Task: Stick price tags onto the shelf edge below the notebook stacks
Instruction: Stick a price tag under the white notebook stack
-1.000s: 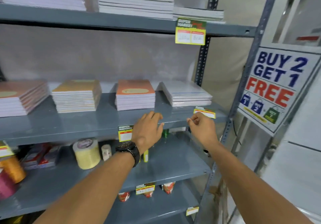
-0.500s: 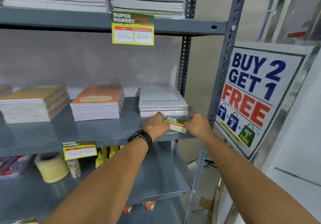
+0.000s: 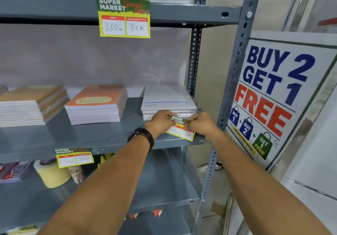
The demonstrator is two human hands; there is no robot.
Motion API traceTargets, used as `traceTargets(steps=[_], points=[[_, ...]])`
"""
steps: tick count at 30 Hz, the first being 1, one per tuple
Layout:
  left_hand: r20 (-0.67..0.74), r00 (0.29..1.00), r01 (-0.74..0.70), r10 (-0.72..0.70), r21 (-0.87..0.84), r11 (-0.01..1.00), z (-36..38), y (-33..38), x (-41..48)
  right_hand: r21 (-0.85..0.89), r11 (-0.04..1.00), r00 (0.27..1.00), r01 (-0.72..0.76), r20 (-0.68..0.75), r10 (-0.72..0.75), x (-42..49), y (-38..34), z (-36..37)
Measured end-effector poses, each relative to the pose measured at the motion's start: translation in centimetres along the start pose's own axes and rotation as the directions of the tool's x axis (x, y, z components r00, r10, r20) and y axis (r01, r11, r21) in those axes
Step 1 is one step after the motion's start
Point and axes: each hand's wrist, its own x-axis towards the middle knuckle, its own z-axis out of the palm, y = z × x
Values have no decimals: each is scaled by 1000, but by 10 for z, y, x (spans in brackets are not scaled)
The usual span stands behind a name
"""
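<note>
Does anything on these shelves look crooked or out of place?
The price tag held between the left hand and right hand sits tilted, right side lower, in front of the white notebook stack. The tag further left also hangs slightly askew.

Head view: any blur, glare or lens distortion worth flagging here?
Head view: wide-angle bending on the shelf upright; held price tag soft, its figures barely legible; hanging tag sharp; mild glare on the wrapped white stack.
</note>
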Motion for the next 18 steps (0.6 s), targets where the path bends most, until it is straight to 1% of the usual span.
traceTargets(steps=[1, 3, 4, 6, 9, 12, 15, 18], points=[[16, 999, -28, 29, -48, 998, -3, 3, -5, 61, 998, 1000, 1, 10, -2, -1, -1, -1], [84, 995, -38, 51, -148, 988, -9, 6, -16, 146, 989, 999, 6, 41, -12, -5, -2, -2], [126, 990, -33, 57, -187, 982, -11, 6, -22, 162, 987, 998, 11, 61, -21, -9, -3, -2], [182, 980, -41, 77, -197, 980, -15, 3, -34, 162, 985, 992, 59, 104, -76, -19, -2, -1], [192, 974, -99, 119, -112, 989, -19, 0, -50, 161, 972, 968, 172, 156, -197, -37, 3, 2], [178, 972, -146, 154, -58, 988, -18, -1, -62, 139, 963, 951, 232, 178, -254, -48, 14, 2], [108, 981, -172, 163, 78, 982, -10, -3, -75, 77, 960, 948, 271, 150, -280, -53, 26, 4], [24, 983, -180, 180, 233, 956, -2, -8, -89, 37, 950, 945, 310, 103, -312, -59, 36, 8]])
